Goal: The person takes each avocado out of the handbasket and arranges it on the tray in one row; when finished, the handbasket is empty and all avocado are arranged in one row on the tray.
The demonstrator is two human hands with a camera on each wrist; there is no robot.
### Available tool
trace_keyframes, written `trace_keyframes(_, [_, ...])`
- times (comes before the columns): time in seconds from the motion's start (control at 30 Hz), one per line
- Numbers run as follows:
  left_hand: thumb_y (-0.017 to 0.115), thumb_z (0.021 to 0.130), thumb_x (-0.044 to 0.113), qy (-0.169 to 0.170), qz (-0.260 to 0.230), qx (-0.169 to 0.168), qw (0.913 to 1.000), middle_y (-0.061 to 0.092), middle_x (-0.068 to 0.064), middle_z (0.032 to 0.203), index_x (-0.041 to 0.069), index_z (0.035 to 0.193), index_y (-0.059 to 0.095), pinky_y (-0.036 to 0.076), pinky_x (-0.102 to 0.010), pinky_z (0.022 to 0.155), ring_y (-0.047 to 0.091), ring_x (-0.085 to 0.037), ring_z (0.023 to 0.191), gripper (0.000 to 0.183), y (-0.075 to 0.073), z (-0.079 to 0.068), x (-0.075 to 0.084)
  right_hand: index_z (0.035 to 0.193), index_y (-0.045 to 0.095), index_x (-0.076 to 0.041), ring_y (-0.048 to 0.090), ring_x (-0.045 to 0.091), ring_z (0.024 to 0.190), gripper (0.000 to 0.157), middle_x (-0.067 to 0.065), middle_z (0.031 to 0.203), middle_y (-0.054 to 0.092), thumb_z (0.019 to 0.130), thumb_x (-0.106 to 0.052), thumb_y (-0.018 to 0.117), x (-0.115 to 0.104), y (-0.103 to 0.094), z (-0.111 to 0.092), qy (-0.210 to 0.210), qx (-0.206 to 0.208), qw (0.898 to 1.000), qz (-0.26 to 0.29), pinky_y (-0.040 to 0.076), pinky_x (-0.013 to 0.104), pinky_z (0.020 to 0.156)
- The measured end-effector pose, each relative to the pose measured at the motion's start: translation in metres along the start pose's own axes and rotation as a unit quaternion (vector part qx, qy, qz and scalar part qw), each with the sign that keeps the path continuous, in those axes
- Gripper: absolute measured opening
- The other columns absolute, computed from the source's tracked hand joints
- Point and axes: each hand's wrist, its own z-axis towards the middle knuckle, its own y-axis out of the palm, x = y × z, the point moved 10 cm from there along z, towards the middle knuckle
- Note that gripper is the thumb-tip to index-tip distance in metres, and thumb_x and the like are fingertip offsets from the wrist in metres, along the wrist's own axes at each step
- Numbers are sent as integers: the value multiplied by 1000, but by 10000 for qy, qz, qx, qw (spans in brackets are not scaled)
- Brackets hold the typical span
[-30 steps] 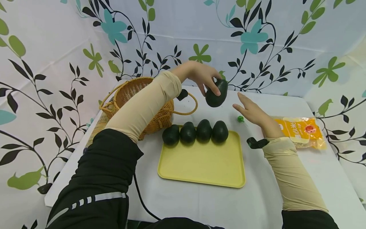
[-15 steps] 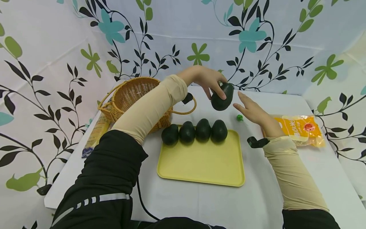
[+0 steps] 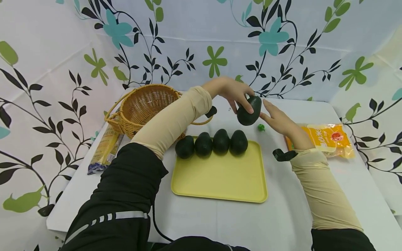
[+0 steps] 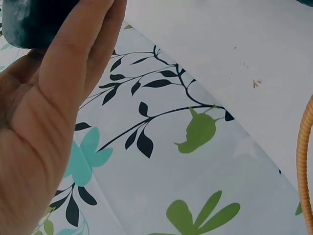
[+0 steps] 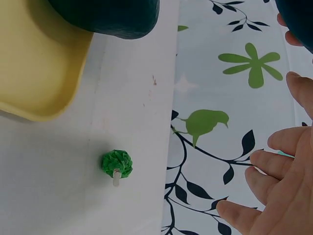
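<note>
My left hand grips a dark green avocado above the back of the table, its fingers and thumb around the upper part. The same avocado shows in the left wrist view, partly cut off at the top left corner. My right hand is held up just right of it, fingers extended and slightly spread. In the right wrist view a small gap lies between the right hand and the avocado. Several more avocados stand in a row along the back edge of a yellow tray.
A wicker basket with looped handles stands at the back left, partly behind my left arm. Beside it lies a yellow and blue packet. A small green ball on a pale stick lies behind the tray. An orange packet is right.
My left hand has carried the avocado rightward and slightly down, closer to my right hand. The right hand has stayed nearly in place. The view has shifted slightly.
</note>
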Motion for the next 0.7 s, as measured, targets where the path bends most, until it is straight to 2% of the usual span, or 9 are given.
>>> trace_keyframes(0.7, [72, 83, 27, -70, -372, -444, 9983, 47, -11, 136, 11, 143, 31, 50, -41, 97, 55, -24, 121, 74, 39, 43, -11, 151, 2, -2, 3, 39, 146, 77, 21, 158, 2, 99, -48, 35, 14, -7, -5, 89, 115, 9998, -93, 6, 55, 118])
